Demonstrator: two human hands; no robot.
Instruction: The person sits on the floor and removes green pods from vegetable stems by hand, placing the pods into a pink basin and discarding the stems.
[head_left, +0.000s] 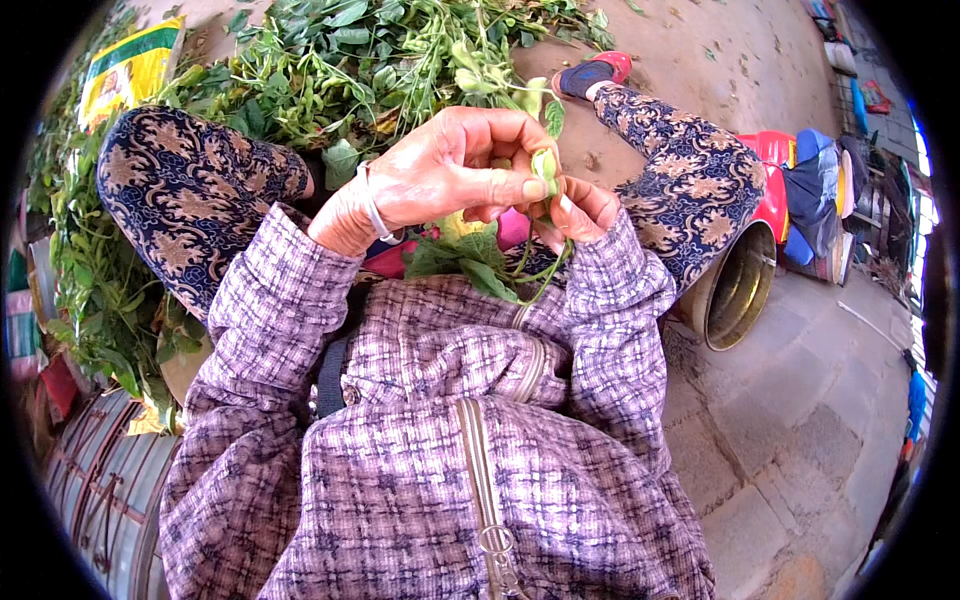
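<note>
My left hand (461, 165), with a pale bangle (371, 202) at its wrist, pinches a green bean pod (545, 169) between thumb and fingers. Close against it, my right hand (585, 210) grips the thin green stem of a bean plant (553, 268). The stem loops below the hands, and its broad leaves (480, 262) hang over my lap. More plump pods (476, 71) on a stem show just beyond my left hand. Something pink and yellow lies beneath the hands, mostly hidden.
A large heap of bean plants (322, 82) spreads in front and along the left. A yellow and green printed bag (127, 71) stands at the far left. Beside my right leg are a metal pot (739, 289) and a red plastic object (772, 180). Paving (795, 405) lies at right.
</note>
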